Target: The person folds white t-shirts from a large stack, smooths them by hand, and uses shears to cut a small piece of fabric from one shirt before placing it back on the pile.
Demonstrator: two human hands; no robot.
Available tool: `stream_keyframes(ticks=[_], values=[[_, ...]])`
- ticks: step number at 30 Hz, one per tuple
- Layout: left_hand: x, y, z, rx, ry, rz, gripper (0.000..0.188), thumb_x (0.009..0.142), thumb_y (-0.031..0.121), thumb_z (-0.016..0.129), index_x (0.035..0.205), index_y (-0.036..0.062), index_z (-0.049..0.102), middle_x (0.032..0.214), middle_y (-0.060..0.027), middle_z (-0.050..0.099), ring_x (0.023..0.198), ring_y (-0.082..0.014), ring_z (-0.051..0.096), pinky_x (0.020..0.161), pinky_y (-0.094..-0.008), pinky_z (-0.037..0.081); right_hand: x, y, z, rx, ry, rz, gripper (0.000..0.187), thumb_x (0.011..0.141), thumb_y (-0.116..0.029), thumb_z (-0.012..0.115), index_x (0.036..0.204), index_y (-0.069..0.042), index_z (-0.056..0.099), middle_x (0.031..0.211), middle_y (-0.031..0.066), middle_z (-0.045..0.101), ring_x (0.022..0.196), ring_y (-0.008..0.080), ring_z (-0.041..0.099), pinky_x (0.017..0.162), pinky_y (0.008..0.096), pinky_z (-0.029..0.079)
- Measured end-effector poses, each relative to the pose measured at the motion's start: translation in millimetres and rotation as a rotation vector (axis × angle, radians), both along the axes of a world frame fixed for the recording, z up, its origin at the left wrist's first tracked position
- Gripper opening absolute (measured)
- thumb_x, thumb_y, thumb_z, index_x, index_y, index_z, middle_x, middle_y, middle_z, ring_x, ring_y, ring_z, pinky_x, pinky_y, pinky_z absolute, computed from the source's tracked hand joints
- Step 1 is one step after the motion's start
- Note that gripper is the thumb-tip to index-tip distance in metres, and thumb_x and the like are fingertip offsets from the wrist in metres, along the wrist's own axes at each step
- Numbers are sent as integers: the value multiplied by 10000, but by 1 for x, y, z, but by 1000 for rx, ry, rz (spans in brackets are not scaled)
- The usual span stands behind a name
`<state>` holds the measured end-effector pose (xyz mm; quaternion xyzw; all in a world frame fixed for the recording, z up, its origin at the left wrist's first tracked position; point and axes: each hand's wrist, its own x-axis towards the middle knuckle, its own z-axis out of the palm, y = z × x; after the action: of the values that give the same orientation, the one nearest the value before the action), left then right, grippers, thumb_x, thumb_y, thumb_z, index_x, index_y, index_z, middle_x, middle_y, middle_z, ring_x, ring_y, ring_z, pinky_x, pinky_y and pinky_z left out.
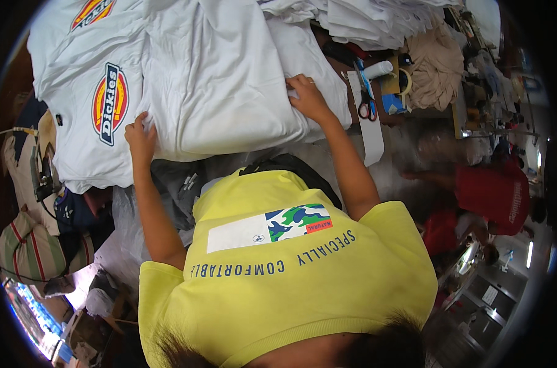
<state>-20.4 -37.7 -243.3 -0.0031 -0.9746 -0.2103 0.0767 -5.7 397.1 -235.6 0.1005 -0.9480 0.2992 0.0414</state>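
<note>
The left hand touches white shirts spread before the person, fingers bent; whether they pinch cloth, I cannot tell. The right hand rests on them, fingers parted. Cloth stretches unobstructed between; scissors lie beyond the right edge.

Right side: scissors lay on a white strip, near a tape roll; beige cloth heaped beyond. Far right: person in red. Lower left: striped bundle, red lines visible.
</note>
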Motion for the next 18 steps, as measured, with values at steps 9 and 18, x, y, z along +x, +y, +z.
stream_keyframes(ticks=[9,18], values=[[2,38,15,-112,177,-54,215,716,195,682,922,176,626,1008,-80,518,920,-299,469,735,-416,402,-11,-47,7,-1009,-659,27,533,840,-184,598,1292,-31,361,1019,128,590,909,140,559,808,265,436],[16,30,15,-113,283,32,255,810,276,593,925,50,574,951,-143,541,900,-306,498,746,-425,398,3,2,25,-954,-657,-185,457,812,-222,629,1160,40,491,1020,89,595,893,126,560,788,254,446]])
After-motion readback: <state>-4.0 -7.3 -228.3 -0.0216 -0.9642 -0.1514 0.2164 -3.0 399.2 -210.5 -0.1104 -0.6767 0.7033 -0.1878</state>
